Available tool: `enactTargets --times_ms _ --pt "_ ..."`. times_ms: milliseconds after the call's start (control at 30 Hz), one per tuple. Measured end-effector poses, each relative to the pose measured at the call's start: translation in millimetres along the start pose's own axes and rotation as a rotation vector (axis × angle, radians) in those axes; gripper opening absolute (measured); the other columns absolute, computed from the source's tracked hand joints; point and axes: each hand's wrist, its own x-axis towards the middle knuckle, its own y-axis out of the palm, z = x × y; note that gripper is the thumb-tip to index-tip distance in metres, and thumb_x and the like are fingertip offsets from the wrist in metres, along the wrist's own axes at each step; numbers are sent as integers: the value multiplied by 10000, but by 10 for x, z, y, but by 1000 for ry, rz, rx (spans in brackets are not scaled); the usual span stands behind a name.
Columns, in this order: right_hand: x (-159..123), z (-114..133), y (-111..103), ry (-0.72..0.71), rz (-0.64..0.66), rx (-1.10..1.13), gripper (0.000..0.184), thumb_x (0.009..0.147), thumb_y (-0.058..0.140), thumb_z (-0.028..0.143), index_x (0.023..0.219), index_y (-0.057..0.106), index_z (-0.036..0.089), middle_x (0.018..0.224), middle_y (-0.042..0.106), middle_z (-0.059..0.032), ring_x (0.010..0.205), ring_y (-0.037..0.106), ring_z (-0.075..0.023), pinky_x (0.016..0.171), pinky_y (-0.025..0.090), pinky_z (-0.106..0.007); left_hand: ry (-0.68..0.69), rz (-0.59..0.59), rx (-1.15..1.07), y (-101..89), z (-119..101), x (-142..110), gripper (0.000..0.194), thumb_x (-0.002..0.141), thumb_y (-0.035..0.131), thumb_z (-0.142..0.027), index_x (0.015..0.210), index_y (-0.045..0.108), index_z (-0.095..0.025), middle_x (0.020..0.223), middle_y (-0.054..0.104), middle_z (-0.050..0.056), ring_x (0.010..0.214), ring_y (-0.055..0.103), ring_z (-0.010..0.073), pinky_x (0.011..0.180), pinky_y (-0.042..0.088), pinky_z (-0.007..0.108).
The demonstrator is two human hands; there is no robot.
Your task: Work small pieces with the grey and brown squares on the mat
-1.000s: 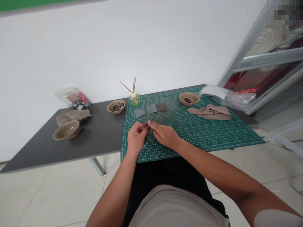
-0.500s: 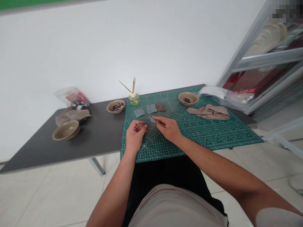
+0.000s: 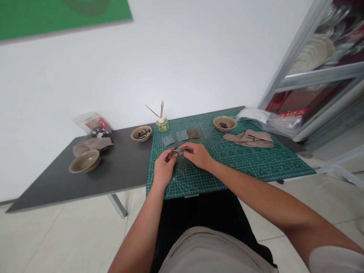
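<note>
Over the green cutting mat [image 3: 241,167], my left hand [image 3: 165,167] and my right hand [image 3: 199,155] come together on a small grey cloth-like piece [image 3: 179,151]. Fingers of both hands are closed on its two ends, hiding part of it. Just beyond them lie two flat blue-grey squares, the left square [image 3: 168,140] and the middle square [image 3: 182,135]. A brown square [image 3: 193,134] touches or nearly touches the middle one.
A bowl of dark and pale pebble-like pieces [image 3: 141,134] and a reed diffuser [image 3: 162,124] stand behind. Rightward are another bowl [image 3: 225,123], a crumpled brown cloth [image 3: 250,138] and plastic packaging [image 3: 270,120]. A tilted bowl [image 3: 84,161] rests on the grey table [image 3: 119,167], at left.
My right hand has moved left, bringing the grey piece to my left hand; the hands were slightly apart before. The camera view has tipped upward a little.
</note>
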Motion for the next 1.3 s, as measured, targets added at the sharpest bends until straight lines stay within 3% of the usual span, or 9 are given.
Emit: enactTargets --times_ms 100,200,400,733,900,1133,1300 --pt "-21 -42 38 -6 34 37 192 818 655 194 986 748 209 921 769 -9 832 712 -158 783 532 -267 14 27 60 -5 -14 -1 313 818 657 -316 1109 713 -214 867 683 22 692 584 140 707 474 277" --pt "-21 -49 22 -1 42 37 158 817 692 237 958 757 209 916 769 -13 862 710 -168 802 522 -274 13 10 7 15 -12 -3 338 803 669 -295 1129 650 -209 778 620 -15 668 561 129 675 460 259" --pt "-25 -44 -14 -10 19 34 111 840 679 241 901 766 211 869 765 -6 825 702 -164 780 518 -276 3 -7 -33 43 -57 -27 161 764 692 -301 824 590 -193 674 520 -53 629 520 111 646 434 240" --pt "-27 -143 21 46 82 104 161 825 712 273 956 783 214 885 780 -16 808 718 -175 738 523 -270 -31 54 -35 23 -61 -36 200 799 679 -330 954 672 -204 693 578 -38 634 577 127 653 458 260" --pt "-39 -128 18 44 74 142 161 844 692 270 968 781 218 874 777 -13 776 717 -159 734 527 -266 -31 54 8 39 -84 -36 125 795 661 -287 890 667 -206 647 580 -42 609 560 131 628 438 257" --pt "-67 -29 -13 -39 26 25 121 829 708 226 922 785 224 882 770 -11 824 701 -157 756 500 -255 -52 56 56 45 -104 -41 60 781 636 -238 830 651 -208 607 572 -45 538 517 129 564 395 254" --pt "-60 -44 -11 -45 27 17 112 846 705 258 924 775 219 884 760 -13 820 682 -152 737 476 -250 -44 53 99 36 -112 -58 66 806 599 -243 842 637 -202 613 568 -50 568 543 126 606 408 248"
